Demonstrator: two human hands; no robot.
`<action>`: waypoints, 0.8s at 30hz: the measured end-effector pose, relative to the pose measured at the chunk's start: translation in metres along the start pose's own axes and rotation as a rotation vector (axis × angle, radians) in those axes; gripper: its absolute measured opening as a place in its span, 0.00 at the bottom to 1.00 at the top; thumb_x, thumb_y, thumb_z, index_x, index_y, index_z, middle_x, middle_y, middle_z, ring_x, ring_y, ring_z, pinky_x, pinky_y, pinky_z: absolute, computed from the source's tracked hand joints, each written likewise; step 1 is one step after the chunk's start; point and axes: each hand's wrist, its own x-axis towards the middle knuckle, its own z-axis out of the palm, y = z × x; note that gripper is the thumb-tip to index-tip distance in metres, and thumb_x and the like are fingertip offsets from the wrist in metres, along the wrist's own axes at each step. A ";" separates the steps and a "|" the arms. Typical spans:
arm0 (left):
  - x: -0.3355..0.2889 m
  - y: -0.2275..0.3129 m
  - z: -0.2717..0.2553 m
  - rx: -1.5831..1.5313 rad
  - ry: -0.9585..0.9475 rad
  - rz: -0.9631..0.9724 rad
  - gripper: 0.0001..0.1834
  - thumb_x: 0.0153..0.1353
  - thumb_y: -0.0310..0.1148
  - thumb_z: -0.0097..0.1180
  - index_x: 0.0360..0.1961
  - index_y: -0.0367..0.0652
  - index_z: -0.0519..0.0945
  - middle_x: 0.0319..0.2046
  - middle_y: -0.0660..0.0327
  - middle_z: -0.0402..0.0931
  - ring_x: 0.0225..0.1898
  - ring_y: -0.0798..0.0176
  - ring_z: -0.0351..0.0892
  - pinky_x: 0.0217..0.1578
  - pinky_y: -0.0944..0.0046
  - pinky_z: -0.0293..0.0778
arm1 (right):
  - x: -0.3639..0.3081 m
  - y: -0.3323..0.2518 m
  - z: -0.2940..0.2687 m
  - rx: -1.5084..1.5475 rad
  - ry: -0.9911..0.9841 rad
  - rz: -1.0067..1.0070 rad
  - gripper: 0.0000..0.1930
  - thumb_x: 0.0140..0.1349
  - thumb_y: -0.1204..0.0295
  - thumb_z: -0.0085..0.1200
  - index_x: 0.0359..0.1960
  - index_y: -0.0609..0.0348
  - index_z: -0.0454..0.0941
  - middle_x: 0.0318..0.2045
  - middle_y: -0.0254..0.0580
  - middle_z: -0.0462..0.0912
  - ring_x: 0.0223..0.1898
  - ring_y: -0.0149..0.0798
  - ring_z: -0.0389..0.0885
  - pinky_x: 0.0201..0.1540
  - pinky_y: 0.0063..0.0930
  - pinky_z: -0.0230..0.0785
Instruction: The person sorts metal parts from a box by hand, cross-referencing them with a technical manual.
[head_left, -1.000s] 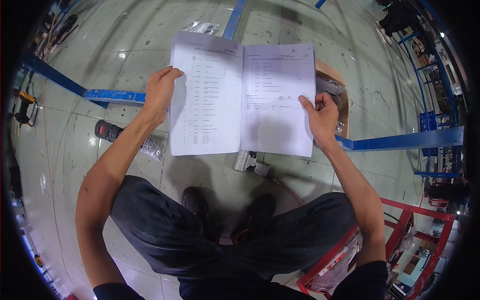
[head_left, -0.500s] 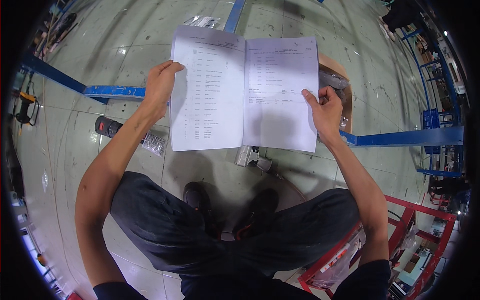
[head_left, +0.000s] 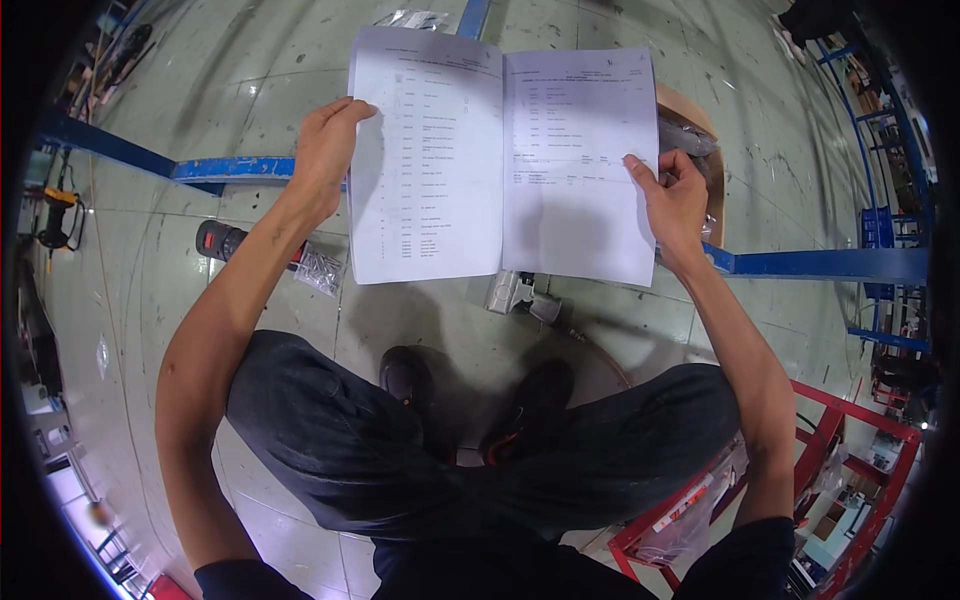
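A white printed booklet [head_left: 580, 215] lies spread at its middle fold, both pages facing me, held up over my knees. My left hand [head_left: 328, 150] pinches its left edge, with the thumb on the page. On the opposite edge, my right hand [head_left: 676, 200] grips it with the thumb on top and the fingers curled behind. Lists and small tables are printed on the pages. Just below the booklet a silver air tool [head_left: 512, 291] with a hose rests on the floor, partly covered by the paper.
Blue metal bars [head_left: 820, 264] run across at both sides. A black and red power tool [head_left: 220, 241] and a clear bag of small metal parts [head_left: 320, 270] lie left. Behind the booklet's right edge sits a cardboard box [head_left: 690, 108]. A red metal frame [head_left: 860, 420] stands lower right.
The booklet and both my hands have shifted slightly up and to the right in the view. The floor things have shifted a little too. My grip is the same.
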 end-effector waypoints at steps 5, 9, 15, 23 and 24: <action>-0.001 0.001 0.002 0.024 -0.007 0.002 0.17 0.61 0.35 0.54 0.44 0.31 0.80 0.37 0.58 0.80 0.37 0.65 0.77 0.41 0.66 0.71 | 0.000 -0.001 -0.001 0.004 -0.013 0.031 0.19 0.55 0.63 0.71 0.25 0.61 0.72 0.17 0.29 0.67 0.21 0.25 0.59 0.24 0.25 0.56; 0.000 0.000 0.001 0.015 -0.006 0.025 0.17 0.61 0.35 0.54 0.44 0.31 0.80 0.37 0.58 0.80 0.37 0.65 0.77 0.41 0.66 0.71 | -0.001 -0.004 0.000 -0.027 -0.024 0.055 0.19 0.55 0.62 0.70 0.26 0.61 0.73 0.17 0.29 0.68 0.21 0.24 0.61 0.25 0.24 0.57; 0.003 -0.004 0.000 0.003 -0.006 0.026 0.16 0.61 0.35 0.54 0.42 0.32 0.81 0.37 0.58 0.80 0.37 0.65 0.77 0.41 0.66 0.72 | -0.003 -0.008 0.000 -0.002 -0.034 0.068 0.18 0.56 0.62 0.70 0.26 0.61 0.74 0.17 0.29 0.69 0.21 0.25 0.62 0.25 0.24 0.59; 0.001 -0.002 0.003 0.002 -0.020 0.014 0.15 0.61 0.35 0.54 0.41 0.32 0.81 0.37 0.58 0.80 0.38 0.65 0.77 0.42 0.67 0.71 | 0.001 0.002 0.002 -0.010 -0.024 0.045 0.18 0.56 0.62 0.70 0.26 0.61 0.74 0.17 0.27 0.68 0.21 0.24 0.60 0.25 0.24 0.57; 0.001 -0.001 0.002 0.002 -0.020 0.014 0.15 0.61 0.35 0.54 0.41 0.32 0.81 0.37 0.58 0.80 0.38 0.65 0.77 0.42 0.67 0.71 | 0.001 0.002 0.002 -0.011 -0.020 0.030 0.18 0.56 0.62 0.70 0.26 0.61 0.74 0.17 0.27 0.67 0.21 0.24 0.59 0.24 0.24 0.56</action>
